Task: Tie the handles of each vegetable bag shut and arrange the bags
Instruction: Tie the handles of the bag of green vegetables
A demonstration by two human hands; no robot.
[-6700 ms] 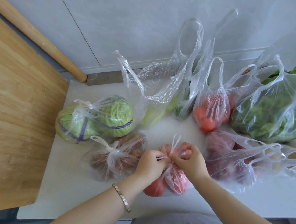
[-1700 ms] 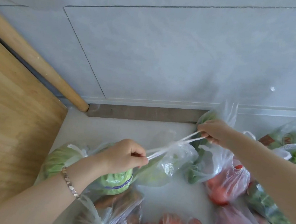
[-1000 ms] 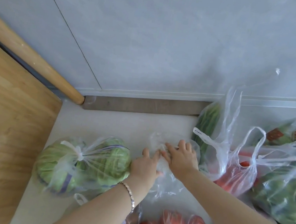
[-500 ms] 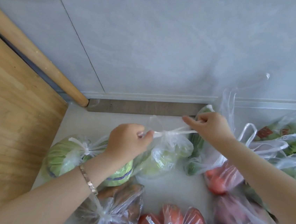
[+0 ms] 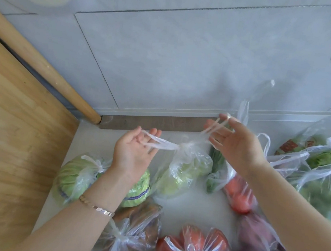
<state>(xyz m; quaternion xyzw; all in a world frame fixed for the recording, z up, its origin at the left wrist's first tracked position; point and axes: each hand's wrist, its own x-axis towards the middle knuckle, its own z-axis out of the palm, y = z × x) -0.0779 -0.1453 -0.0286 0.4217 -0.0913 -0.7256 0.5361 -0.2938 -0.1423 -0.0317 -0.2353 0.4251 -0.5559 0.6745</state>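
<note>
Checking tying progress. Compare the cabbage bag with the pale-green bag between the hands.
The cabbage bag lies free of both hands; the pale-green bag has its handles drawn sideways over the left hand and right hand. The cabbage bag's knot ends are short tufts; the pale-green bag's are long loops. The cabbage bag looks bulkier than the pale-green bag. Both are clear plastic and knotted.

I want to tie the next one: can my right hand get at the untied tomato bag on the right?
Probably, once freed: nothing lies on the tomato bag beside the right hand, whose fingers carry the handle loop of the green bag.
</note>
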